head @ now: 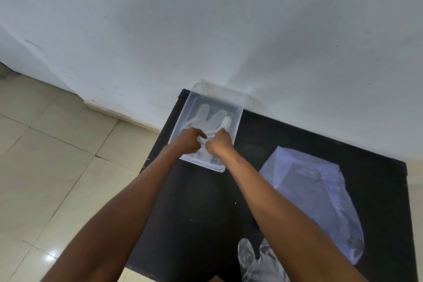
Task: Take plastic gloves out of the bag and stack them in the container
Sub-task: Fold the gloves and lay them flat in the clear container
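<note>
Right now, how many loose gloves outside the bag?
2 visible: one glove in the container under both hands, one glove on the table at the near edge. More may be stacked beneath, unseen.

The container (238, 107) is clear, smooth plastic, and the gloves (214, 119) in it are thin, filmy plastic. The bag (320, 194) is glossy, wrinkled film on a matt black bench (206, 201). The floor (45, 155) tiles shine.

So the small black rectangular table (206, 201) sat against the white wall. On it: a clear rectangular plastic container (238, 117) at the far left corner, a flat translucent plastic bag (320, 194) on the right, and a crumpled clear plastic glove (254, 261) at the near edge.
</note>
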